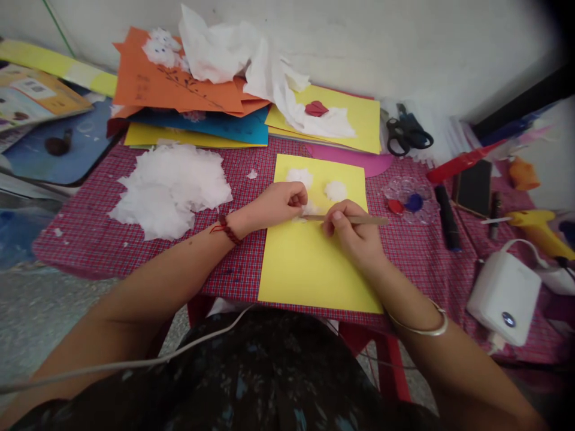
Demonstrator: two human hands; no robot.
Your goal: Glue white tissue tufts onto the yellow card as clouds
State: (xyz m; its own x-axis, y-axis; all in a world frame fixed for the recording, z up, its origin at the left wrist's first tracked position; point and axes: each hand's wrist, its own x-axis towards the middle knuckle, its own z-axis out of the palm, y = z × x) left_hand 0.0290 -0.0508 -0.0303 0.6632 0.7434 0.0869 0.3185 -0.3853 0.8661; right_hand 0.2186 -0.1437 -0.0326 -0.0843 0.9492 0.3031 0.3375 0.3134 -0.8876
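Note:
A yellow sheet of paper [309, 263] lies on the red checked tablecloth [135, 251] in front of me. Two white fluffy tissue tufts sit near its top edge, one [300, 176] on the left and one [335, 190] on the right. My left hand [278, 203] is curled in a pinch, pressing a small white tissue piece [309, 209] onto the sheet. My right hand [353, 230] is closed round a thin wooden stick [363, 220] that lies sideways, its left end touching the tissue piece by my left fingers.
A heap of white tissue squares [168, 188] lies at the left. Orange, blue and yellow sheets [179, 90] with crumpled tissue are stacked at the back. Scissors [406, 134], a paint dish [408, 200], a glue gun [539, 227] and a white power bank [505, 296] crowd the right.

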